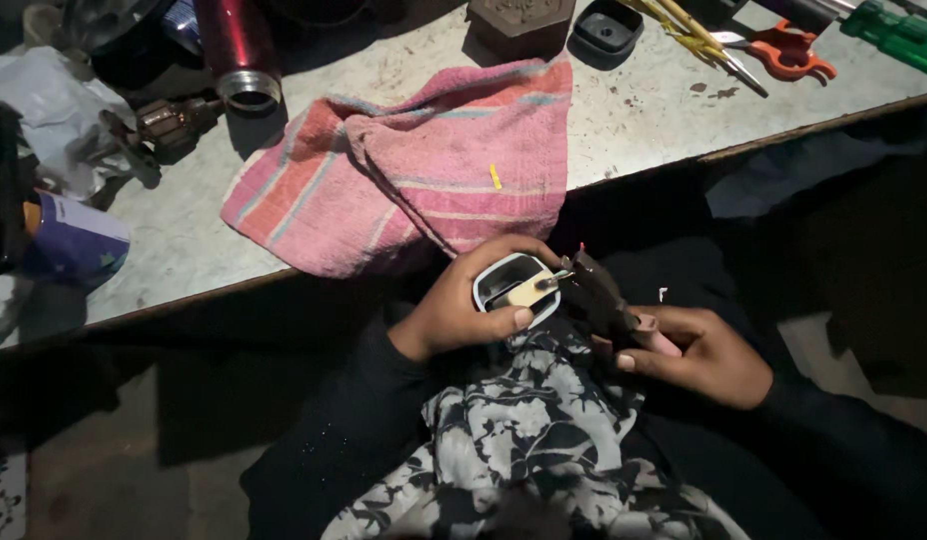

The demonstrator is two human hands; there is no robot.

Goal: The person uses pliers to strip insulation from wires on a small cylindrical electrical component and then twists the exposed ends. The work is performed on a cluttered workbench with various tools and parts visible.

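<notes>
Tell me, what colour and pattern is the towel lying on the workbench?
The towel is pink with orange and pale blue-grey stripes, seen in the head view.

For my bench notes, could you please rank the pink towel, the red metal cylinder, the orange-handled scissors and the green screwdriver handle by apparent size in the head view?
1. Pink towel, by far the largest.
2. Red metal cylinder, though cut off by the frame's top edge.
3. Orange-handled scissors and green screwdriver handle look alike; both are partly cropped, so I won't rank them.

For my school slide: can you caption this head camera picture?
Left hand holds a small white-rimmed casing while right hand presses a dark tool into it, below a pink towel.
</notes>
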